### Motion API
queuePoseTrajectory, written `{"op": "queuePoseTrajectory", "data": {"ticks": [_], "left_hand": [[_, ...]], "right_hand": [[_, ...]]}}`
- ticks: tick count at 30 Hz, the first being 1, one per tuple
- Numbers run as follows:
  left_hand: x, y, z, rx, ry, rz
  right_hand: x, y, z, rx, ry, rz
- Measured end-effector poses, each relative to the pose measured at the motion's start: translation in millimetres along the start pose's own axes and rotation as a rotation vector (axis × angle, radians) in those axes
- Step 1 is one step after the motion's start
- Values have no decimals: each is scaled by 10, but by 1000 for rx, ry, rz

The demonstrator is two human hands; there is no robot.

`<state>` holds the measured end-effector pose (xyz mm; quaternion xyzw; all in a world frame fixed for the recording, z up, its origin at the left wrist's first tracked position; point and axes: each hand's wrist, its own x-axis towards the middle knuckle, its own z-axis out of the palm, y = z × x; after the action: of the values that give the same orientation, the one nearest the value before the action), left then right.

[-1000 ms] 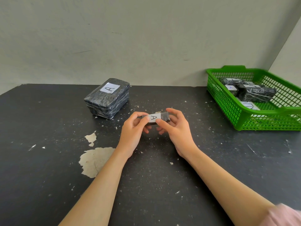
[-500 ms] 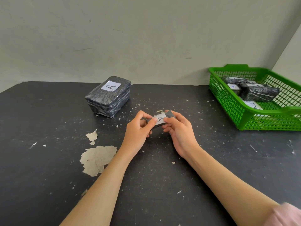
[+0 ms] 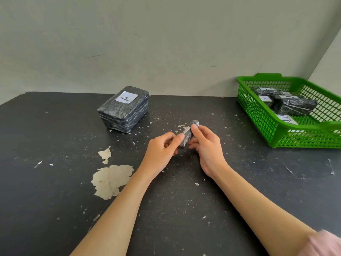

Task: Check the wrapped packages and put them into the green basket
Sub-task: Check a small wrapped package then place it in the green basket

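A small black wrapped package [image 3: 188,134] is held just above the dark table between my left hand [image 3: 162,147] and my right hand [image 3: 206,145]. It is tilted on end, so its white label shows only as a sliver. A larger black wrapped package [image 3: 124,109] with a white label marked "A" lies at the back of the table, left of my hands. The green basket [image 3: 258,115] stands at the far right and holds several black wrapped packages [image 3: 293,106] with white labels.
The black table [image 3: 55,200] has a large patch of peeled paint [image 3: 110,180] near my left forearm and small flakes scattered about. A grey wall runs along the back, close behind the large package and the basket.
Both hands have turned the small package from lying flat with its "A" label up to standing tilted on end. The label now faces mostly away.
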<state>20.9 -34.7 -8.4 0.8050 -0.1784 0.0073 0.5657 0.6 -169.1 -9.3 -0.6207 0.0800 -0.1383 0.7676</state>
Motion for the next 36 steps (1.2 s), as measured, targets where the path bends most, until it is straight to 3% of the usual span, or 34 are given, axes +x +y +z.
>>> {"op": "queuePoseTrajectory", "data": {"ticks": [7, 12, 20, 36], "left_hand": [[44, -33, -57, -172, -47, -75], [49, -46, -53, -159, -55, -68], [38, -36, -59, -156, -89, -76], [29, -21, -49, -96, -102, -78]], "right_hand": [[-4, -20, 5, -17, -102, 15], [6, -26, -10, -127, -79, -22], [9, -52, 14, -159, 28, -60], [20, -46, 20, -168, 62, -53]]}}
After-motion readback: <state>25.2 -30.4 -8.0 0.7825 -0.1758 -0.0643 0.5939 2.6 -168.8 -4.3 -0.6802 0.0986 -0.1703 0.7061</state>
